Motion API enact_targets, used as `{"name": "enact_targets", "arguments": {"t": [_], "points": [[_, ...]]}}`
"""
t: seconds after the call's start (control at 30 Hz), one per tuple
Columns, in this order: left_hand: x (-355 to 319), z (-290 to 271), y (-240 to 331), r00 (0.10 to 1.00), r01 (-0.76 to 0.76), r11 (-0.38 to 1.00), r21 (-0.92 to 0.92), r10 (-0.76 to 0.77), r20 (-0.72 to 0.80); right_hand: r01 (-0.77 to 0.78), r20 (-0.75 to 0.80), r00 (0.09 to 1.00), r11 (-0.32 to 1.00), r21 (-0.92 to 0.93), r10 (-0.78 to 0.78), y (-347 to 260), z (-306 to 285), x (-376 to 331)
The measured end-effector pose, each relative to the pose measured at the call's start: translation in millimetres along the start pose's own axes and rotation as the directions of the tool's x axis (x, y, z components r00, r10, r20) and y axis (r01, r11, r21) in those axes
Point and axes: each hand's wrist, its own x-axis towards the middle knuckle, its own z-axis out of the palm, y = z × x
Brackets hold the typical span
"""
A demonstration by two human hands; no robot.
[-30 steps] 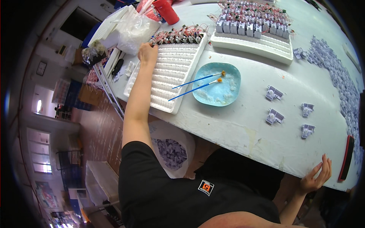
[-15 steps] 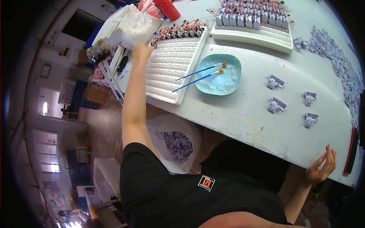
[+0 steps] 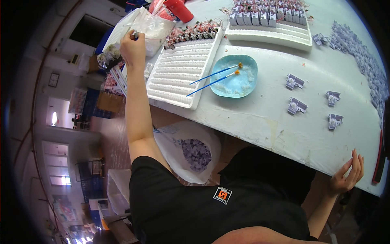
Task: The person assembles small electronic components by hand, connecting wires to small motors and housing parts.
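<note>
My left hand [image 3: 133, 49] is raised at the far left of the table, beside a clear plastic bag [image 3: 156, 29] of whitish material. Its fingers are closed around a small dark piece [image 3: 135, 35], too little of which shows to name. To its right lies a white ribbed foam tray [image 3: 174, 71], with small metal parts on red wires [image 3: 191, 34] along its far end. My right hand [image 3: 348, 174] rests at the table's near right edge, fingers stretched out and holding nothing. Ahead of it lie several light purple plastic housings [image 3: 295, 81].
Two blue brushes [image 3: 215, 73] lie across a turquoise dish [image 3: 233, 93]. Behind stands another foam tray [image 3: 268, 36] of wired grey units. Loose purple parts [image 3: 357, 53] are heaped at far right, near a red-edged black bar [image 3: 378, 160]. A red cup [image 3: 178, 10] stands at the back.
My left hand has moved left and away from the foam tray's edge, and the dark piece now shows in its fingers. My right hand stays at the table edge.
</note>
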Motion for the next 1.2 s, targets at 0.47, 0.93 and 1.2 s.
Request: {"name": "enact_targets", "arguments": {"t": [0.47, 0.93, 1.2], "points": [[24, -50, 33, 0.957, -0.093, 0.863, -0.496, -0.06, -0.284, 0.01, -0.007, 1.0, 1.0, 0.007, -0.01, 2, -2, -4], [5, -9, 321, 0.968, 0.112, 0.189, -0.976, 0.2, 0.15, 0.155, -0.036, 0.987, 0.887, 0.435, -0.155, -24, 31, 162], [-91, 8, 400, 0.868, 0.431, 0.055, -0.901, 0.247, 0.43, -0.328, 0.302, 0.942, 0.598, 0.731, 0.148, 4, 110, 196]]}}
